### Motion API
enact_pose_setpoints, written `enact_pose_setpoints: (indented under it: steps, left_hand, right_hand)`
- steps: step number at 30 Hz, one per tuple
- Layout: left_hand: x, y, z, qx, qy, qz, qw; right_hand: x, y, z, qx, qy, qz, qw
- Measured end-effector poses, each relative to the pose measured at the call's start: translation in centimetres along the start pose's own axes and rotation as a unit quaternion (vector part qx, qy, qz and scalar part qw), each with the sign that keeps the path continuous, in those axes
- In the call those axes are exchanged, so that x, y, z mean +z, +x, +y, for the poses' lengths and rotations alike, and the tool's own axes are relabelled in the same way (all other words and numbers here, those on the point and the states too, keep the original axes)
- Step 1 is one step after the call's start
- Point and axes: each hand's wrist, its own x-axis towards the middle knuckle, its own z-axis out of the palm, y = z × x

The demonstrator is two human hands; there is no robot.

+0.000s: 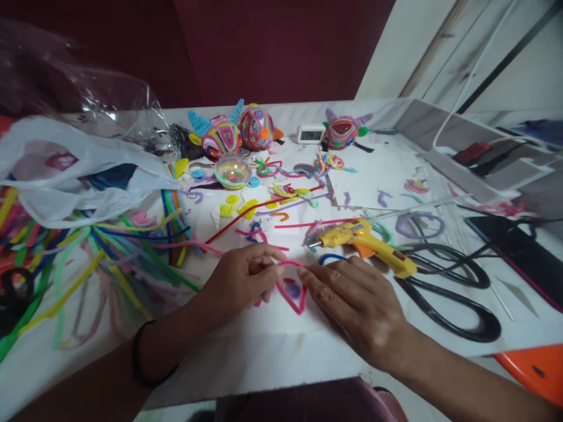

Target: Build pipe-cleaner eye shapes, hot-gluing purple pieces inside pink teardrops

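Near the table's front edge lies a pink pipe cleaner bent into a pointed loop (300, 308), with a small purple piece (292, 289) inside it. My left hand (244, 278) has its thumb and forefinger pressed together on the loop's upper left side. On the other side, my right hand (358, 299) lies palm down, fingers together, its fingertips touching the loop's upper right. A blue pipe cleaner (332, 257) shows just beyond the right fingers. Behind the right hand rests a yellow glue gun (367, 239), its nozzle pointing left.
Large black-handled scissors (466, 319) lie at right, beside a dark phone-like slab (514, 252). Bundled pipe cleaners (105, 252) and a white plastic bag (88, 170) fill the left. Decorated balls (220, 136), a clear bowl (232, 172) and a small clock (310, 134) stand behind.
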Motion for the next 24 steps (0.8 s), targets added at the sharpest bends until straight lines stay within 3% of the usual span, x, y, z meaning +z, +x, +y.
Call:
enact_pose_setpoints:
  steps: [4, 7, 12, 16, 20, 24]
  left_hand:
    - [-0.4, 0.3, 0.0, -0.010, -0.045, -0.007, 0.999]
    - [-0.5, 0.5, -0.2, -0.015, -0.060, 0.001, 0.998]
    - [-0.5, 0.5, -0.4, -0.012, -0.033, 0.006, 0.999]
    - [-0.4, 0.5, -0.3, -0.002, -0.013, 0.011, 1.000]
    - [-0.3, 0.5, -0.3, -0.005, -0.008, 0.032, 0.999]
    - [-0.3, 0.6, -0.4, 0.001, -0.003, 0.033, 0.999]
  right_hand:
    - [-1.0, -0.2, 1.0, 0.065, -0.008, 0.017, 0.998]
    - [-2.3, -1.3, 2.6, 0.142, -0.088, 0.022, 0.986]
    - [-3.2, -4.0, 5.1, 0.212, -0.205, -0.059, 0.954]
    - [-3.1, -4.9, 6.2, 0.229, -0.159, -0.105, 0.955]
    - [-3.4, -4.5, 7.3, 0.290, -0.094, -0.163, 0.938]
    - [-3.5, -3.8, 8.2, 0.315, -0.050, -0.182, 0.930]
